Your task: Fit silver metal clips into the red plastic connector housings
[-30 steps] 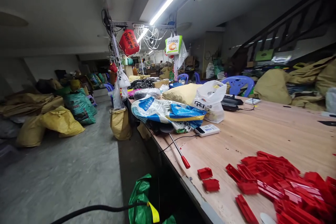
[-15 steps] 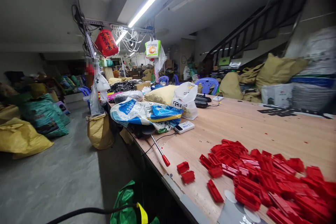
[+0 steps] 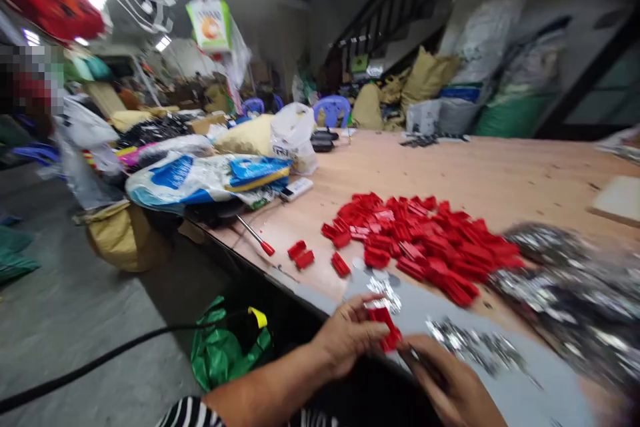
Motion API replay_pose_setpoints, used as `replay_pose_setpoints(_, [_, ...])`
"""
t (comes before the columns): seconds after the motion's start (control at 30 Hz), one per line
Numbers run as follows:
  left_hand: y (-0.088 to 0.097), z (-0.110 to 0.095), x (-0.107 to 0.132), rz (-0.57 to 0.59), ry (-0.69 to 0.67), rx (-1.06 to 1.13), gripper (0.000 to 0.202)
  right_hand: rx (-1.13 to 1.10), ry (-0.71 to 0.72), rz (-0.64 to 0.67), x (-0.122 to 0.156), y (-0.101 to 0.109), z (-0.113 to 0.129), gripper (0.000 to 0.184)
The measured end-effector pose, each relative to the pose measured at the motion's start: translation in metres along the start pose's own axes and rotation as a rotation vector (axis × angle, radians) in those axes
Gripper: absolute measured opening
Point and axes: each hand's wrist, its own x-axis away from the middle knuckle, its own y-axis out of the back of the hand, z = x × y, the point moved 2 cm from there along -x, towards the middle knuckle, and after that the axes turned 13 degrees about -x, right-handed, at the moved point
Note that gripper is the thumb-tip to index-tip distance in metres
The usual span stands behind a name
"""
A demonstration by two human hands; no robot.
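My left hand (image 3: 345, 337) is closed around a red plastic part (image 3: 385, 328), a small trough-shaped piece held over the table's front edge. Close by on the right, my right hand (image 3: 450, 377) is closed too, fingertips at the lower end of that part. A dark slim thing shows along its fingers, too blurred to name. Beyond both hands lies a large pile of similar red parts (image 3: 425, 240), with several loose ones at its left. Small shiny metal pieces (image 3: 475, 340) are scattered on a grey mat (image 3: 535, 373), and a smaller cluster of silver pieces (image 3: 387, 293) sits just behind my left hand.
Clear plastic bags of shiny pieces (image 3: 570, 293) lie at right. A red-tipped lever (image 3: 260, 239) juts over the table's left edge, near blue-and-white sacking (image 3: 205, 180) and a white power strip (image 3: 297, 189). A green bag (image 3: 220, 350) and black hose (image 3: 125, 343) are below left.
The view has swung right and down, bringing both hands, the held red part, the metal pieces and the plastic bags into sight. Neither hand showed earlier.
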Motion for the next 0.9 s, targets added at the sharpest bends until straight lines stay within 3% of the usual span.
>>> replay_pose_setpoints(0.07, [-0.004, -0.01, 0.007, 0.023, -0.03, -0.038, 0.056, -0.001, -0.059, 0.03, -0.003, 0.001, 0.01, 0.017])
replay_pose_setpoints(0.27, [-0.002, -0.018, 0.014, 0.076, -0.109, -0.148, 0.045, -0.021, -0.034, -0.018, -0.004, -0.002, 0.025, 0.013])
replay_pose_setpoints(0.63, [0.004, -0.018, 0.016, 0.066, -0.152, -0.264, 0.043, -0.026, -0.013, -0.031, -0.001, -0.005, 0.019, 0.016])
replay_pose_setpoints(0.9, [0.004, -0.014, 0.016, 0.043, -0.115, -0.211, 0.044, -0.013, -0.066, -0.072, 0.003, -0.008, 0.015, 0.013])
